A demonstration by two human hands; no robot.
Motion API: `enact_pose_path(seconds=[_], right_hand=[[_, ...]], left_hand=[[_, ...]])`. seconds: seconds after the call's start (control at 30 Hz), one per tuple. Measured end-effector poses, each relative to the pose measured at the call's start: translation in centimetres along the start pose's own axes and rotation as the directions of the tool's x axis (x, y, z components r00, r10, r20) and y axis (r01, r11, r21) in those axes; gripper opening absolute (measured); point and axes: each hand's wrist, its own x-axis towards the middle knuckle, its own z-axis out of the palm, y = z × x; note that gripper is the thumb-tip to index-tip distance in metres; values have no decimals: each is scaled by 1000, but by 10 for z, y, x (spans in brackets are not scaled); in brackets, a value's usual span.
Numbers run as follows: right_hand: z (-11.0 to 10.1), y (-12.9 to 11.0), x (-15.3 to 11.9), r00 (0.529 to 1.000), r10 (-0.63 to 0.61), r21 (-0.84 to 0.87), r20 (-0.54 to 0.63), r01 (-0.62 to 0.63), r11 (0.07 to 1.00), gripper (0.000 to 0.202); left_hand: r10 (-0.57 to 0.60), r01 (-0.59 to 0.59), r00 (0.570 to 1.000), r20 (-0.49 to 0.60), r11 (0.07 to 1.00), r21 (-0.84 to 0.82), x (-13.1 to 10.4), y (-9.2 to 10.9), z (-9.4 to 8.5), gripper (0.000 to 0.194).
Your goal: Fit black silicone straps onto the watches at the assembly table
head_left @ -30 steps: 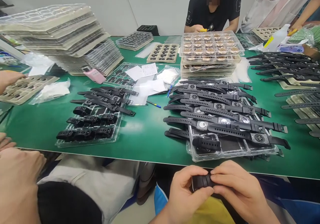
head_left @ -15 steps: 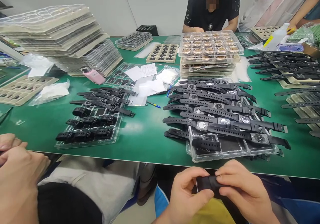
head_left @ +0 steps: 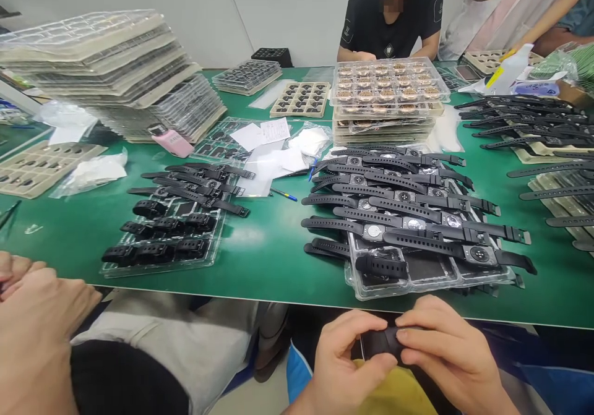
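Just below the table's near edge, a black smartwatch (head_left: 379,343) is held between both my hands. My left hand (head_left: 346,362) pinches its left end between thumb and fingers. Its right side is gripped by my right hand (head_left: 448,350), whose fingers cover much of the strap. In front of them lies a tray (head_left: 436,273) piled with black smartwatches (head_left: 403,197), their straps stretched out and many backs facing up. One looped watch (head_left: 381,266) rests at its near left corner.
Another person's hands (head_left: 41,303) are at the lower left. A second tray of watches (head_left: 158,251) lies left of centre. Stacked trays (head_left: 120,75) lean at the far left. More stacked trays (head_left: 390,87), papers (head_left: 283,158) and a pen (head_left: 284,194) lie behind. Someone sits opposite (head_left: 390,25).
My fingers have shifted slightly on the watch, which both hands still hold. At the lower left, the other person's hands have moved a little to the right.
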Motion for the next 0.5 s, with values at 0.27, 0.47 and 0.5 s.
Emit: enact_pose_path(seconds=[0.27, 0.47, 0.5], right_hand=[[13, 7, -8, 997, 64, 171, 42, -71, 983, 14], [21, 10, -12, 990, 138, 186, -31, -130, 974, 15], [20, 9, -11, 991, 135, 194, -22, -128, 973, 16]], left_hand=[[-70, 70, 997, -20, 997, -10, 2, 1, 1, 33], [-76, 77, 997, 16, 995, -64, 5, -1, 1, 33], [-78, 80, 997, 29, 994, -72, 4, -1, 1, 33]])
